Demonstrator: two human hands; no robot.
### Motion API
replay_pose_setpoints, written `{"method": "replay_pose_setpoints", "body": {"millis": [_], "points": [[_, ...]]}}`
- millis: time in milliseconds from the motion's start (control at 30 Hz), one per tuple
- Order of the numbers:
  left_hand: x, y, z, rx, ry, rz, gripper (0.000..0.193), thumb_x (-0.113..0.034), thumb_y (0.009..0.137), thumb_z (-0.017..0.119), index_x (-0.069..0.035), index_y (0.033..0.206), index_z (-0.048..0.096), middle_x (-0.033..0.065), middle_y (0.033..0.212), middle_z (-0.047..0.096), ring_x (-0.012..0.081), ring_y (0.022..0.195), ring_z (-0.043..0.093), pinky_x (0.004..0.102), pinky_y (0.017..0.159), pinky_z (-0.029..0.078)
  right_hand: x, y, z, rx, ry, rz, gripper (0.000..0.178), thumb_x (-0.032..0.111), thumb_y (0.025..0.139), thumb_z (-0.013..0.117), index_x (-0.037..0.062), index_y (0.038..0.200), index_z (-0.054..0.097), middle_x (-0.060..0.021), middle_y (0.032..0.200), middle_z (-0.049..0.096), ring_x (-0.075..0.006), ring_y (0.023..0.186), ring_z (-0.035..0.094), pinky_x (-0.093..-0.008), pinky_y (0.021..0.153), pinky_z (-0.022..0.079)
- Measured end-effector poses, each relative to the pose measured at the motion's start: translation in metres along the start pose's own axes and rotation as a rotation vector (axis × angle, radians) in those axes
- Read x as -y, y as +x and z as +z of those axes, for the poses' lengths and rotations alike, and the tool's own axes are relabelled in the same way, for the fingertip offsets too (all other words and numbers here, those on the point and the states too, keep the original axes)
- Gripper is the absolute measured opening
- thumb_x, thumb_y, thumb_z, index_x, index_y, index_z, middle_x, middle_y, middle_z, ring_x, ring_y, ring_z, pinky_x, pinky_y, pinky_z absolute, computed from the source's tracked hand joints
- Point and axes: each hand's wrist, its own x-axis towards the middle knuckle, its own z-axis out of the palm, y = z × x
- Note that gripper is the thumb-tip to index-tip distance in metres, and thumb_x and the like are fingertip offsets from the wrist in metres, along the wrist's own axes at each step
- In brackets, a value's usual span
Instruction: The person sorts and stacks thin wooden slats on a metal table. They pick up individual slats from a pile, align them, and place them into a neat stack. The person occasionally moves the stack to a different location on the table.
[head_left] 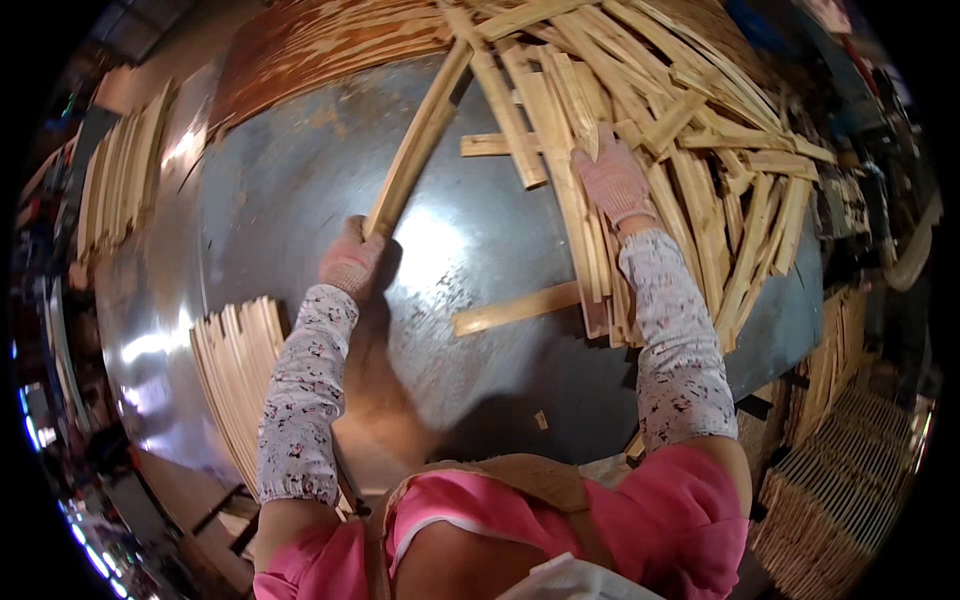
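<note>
My left hand [352, 258], in a pink knit glove, is closed round the near end of a long wooden slat [418, 140]. The slat slants up and away to the right, its far end by the other slats. My right hand [614, 182], gloved alike, rests on a heap of wooden slats [690, 185] at the right of the metal table. Its fingers are bent over a slat in the heap; whether they grip it is hard to make out. A short loose slat [515, 308] lies on the table between my forearms.
The metal-topped table [290, 190] has a brown plywood board [330, 50] at its far side. A neat row of slats [238, 360] lies left of my left forearm, another row [125, 175] farther left. Stacked sticks [835, 490] stand at the lower right.
</note>
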Motion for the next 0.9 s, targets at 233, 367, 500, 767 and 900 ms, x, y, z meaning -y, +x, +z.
{"method": "replay_pose_setpoints", "body": {"millis": [233,367,500,767,900], "points": [[0.067,-0.134,0.077,0.490,-1.812,-0.274,0.051,-0.033,0.108,0.059,0.002,0.143,0.052,0.0233,0.111,0.075,0.0313,0.082,0.075,0.0456,0.068,0.068,0.124,-0.133,0.123,0.388,0.313,-0.249,0.030,0.024,0.107,0.054,0.0105,0.132,0.065,-0.0289,0.134,0.066,-0.0473,0.123,0.065,-0.0503,0.100,0.057],[0.116,-0.186,0.140,0.211,-1.759,-0.530,0.036,-0.029,0.112,0.057,-0.001,0.132,0.069,0.0138,0.117,0.078,0.0252,0.098,0.077,0.0430,0.083,0.068,0.190,-0.222,0.186,0.517,0.640,-0.199,0.036,0.032,0.109,0.050,0.0033,0.119,0.070,-0.0235,0.107,0.073,-0.0424,0.100,0.072,-0.0477,0.094,0.059],[0.180,-0.256,0.151,-0.230,-1.004,-0.481,0.037,-0.024,0.110,0.057,-0.002,0.137,0.067,0.0169,0.125,0.075,0.0311,0.117,0.072,0.0438,0.101,0.059,0.251,-0.292,0.205,0.597,0.159,-0.624,0.044,0.040,0.111,0.047,0.0044,0.116,0.072,-0.0195,0.101,0.074,-0.0386,0.099,0.072,-0.0483,0.089,0.061],[0.186,-0.328,0.093,-0.380,0.412,-0.394,0.083,-0.031,0.095,0.067,-0.003,0.166,0.035,0.0211,0.172,0.036,0.0394,0.160,0.031,0.0554,0.130,0.024,0.301,-0.320,0.235,0.979,0.319,-0.843,0.061,0.048,0.104,0.057,-0.0007,0.141,0.059,-0.0265,0.126,0.071,-0.0463,0.108,0.072,-0.0547,0.099,0.057],[0.207,-0.339,0.112,-0.041,0.576,-0.502,0.095,-0.038,0.100,0.062,-0.003,0.174,0.014,0.0193,0.182,0.016,0.0355,0.169,0.010,0.0544,0.137,0.005,0.272,-0.195,0.183,0.623,0.137,-0.971,0.051,0.043,0.098,0.064,0.0022,0.128,0.066,-0.0236,0.118,0.073,-0.0434,0.116,0.067,-0.0566,0.099,0.052]]}}
